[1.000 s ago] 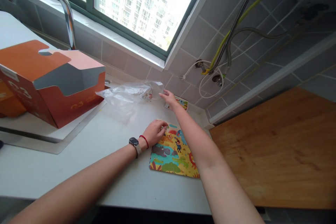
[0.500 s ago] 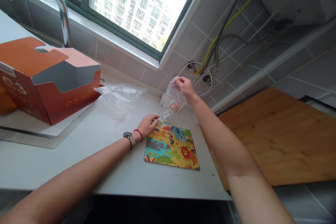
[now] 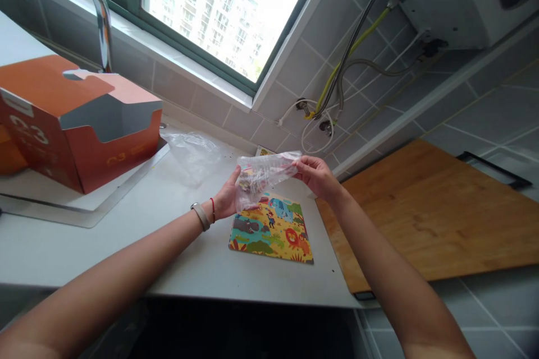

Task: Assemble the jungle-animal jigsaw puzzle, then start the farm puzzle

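A clear plastic bag with small colourful pieces in its lower left end is held above the counter between both hands. My left hand grips that filled end, thumb on top. My right hand pinches the other end of the bag, which is stretched almost level. Just below lies a colourful puzzle board with jungle animals, flat on the counter; the bag and my left hand hide part of its upper left. Behind the bag a small printed card shows partly.
On the left an opened orange cardboard box stands on a white sheet. An empty crumpled plastic bag lies beside it. A wooden board leans on the right, below hoses. A tap rises behind the box.
My left hand has left the puzzle board and taken hold of the bag's filled end. My right hand has lowered and moved right, turning the bag from hanging to nearly level.
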{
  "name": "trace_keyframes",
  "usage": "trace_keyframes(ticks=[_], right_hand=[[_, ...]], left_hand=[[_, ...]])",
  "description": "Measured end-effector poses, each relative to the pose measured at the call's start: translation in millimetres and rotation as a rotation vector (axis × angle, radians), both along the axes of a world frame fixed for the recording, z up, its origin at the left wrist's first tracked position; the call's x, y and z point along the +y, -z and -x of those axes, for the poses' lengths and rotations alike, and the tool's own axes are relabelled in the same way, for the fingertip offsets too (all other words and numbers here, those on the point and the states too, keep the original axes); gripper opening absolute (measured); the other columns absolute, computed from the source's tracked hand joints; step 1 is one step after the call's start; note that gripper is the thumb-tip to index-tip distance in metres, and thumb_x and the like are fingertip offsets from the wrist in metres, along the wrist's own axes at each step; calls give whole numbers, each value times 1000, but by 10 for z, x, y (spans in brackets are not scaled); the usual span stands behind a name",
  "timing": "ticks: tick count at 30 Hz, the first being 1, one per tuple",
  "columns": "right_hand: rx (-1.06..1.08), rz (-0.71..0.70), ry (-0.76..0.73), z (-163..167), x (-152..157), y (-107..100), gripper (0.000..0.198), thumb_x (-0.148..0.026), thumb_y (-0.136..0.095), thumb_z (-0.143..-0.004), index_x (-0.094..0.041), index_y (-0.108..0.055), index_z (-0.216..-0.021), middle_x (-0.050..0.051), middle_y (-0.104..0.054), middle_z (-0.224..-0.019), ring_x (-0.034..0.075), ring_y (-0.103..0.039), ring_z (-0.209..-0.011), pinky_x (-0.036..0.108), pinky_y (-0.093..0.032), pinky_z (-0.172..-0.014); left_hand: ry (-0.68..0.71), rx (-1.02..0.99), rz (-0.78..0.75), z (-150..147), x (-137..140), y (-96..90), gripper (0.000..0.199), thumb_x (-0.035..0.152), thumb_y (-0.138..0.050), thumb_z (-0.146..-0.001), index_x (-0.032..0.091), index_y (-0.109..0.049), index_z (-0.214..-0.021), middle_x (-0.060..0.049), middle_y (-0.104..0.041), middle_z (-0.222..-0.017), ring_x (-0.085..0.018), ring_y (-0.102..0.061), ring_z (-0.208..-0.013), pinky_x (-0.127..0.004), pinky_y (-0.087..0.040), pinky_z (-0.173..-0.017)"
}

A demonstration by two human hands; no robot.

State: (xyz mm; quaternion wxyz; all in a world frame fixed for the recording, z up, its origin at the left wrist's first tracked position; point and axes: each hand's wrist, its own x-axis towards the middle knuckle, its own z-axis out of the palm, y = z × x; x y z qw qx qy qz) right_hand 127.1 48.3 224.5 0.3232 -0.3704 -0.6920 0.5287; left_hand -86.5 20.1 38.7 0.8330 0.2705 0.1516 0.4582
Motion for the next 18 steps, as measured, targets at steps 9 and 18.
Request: trace_keyframes(ticks=[9,18], right_hand=[[-395,-198,-143,86,42,258,38,-44,-77,-85,-24,-83,-117,9,-74,-137,35,-65,-134,54,-47,-118],[-749,-349,-475,324,109,570,83,-47,-89,-70,-28,-64,-147,5,-68,-145,35,-63,-133,48,-47,-119]], left_hand=[[-77,-60,158,-21,-31,-48,71,72,-32,-105,18,-60,-142,-13,-79,-97,-32,-80,-76,-33,-58,-52],[-52,-47,175,-122,-33,67,73,71,-30,-106,17,-62,-142,-16,-79,-104,-29,-77,-75,-39,-61,-62]])
